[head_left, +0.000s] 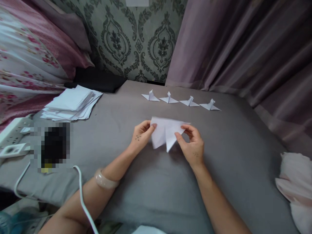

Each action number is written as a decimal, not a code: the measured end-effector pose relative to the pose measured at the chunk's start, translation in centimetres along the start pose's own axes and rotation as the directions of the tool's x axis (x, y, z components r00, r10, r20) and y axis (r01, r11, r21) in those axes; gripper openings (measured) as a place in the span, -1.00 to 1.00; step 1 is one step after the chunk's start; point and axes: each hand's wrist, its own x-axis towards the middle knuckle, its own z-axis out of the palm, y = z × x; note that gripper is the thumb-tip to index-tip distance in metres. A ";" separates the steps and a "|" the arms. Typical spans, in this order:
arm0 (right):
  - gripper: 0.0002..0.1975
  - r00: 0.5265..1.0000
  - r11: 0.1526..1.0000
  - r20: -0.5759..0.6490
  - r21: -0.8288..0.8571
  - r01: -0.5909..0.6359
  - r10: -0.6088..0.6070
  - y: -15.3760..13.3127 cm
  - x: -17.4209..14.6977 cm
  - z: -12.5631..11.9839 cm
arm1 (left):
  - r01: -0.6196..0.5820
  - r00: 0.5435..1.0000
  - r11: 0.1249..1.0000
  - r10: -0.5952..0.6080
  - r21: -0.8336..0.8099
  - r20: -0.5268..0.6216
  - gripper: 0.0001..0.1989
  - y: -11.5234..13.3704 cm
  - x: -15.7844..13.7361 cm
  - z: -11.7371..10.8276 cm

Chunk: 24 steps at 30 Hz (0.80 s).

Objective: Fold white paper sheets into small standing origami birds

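A partly folded sheet of white paper (159,131) is held up between my two hands over the grey cloth surface. My left hand (141,134) pinches its left edge between thumb and fingers. At the opposite edge, my right hand (193,144) grips the upper right corner, thumb in front. Two pointed flaps hang down with a gap between them, and the paper is slightly blurred. Beyond it stands a row of several small folded paper figures (169,98), each with flat pointed wings and an upright middle.
A stack of white paper (70,103) lies at the left back, beside a black folded item (97,79). A white power strip (17,131), a pixelated dark object (55,146) and a white cable (81,191) are at left. Crumpled pale cloth (296,182) sits at the right edge.
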 end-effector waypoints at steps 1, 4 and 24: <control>-0.70 1.000 1.000 -0.005 -0.014 0.005 -0.005 0.2 0.1 0.1 | 0.045 0.999 0.998 -0.045 -0.038 -0.013 -0.70 0.2 0.0 0.0; -0.75 0.999 0.997 -0.002 -0.055 0.051 -0.051 0.8 0.3 0.2 | 0.164 0.986 0.982 -0.167 -0.094 -0.018 -0.66 0.4 0.3 -0.3; -0.59 0.760 0.726 0.646 -0.489 0.484 -0.072 2.0 -1.4 1.2 | 0.003 0.997 0.710 0.054 0.705 -0.059 -0.60 -2.6 1.0 -2.1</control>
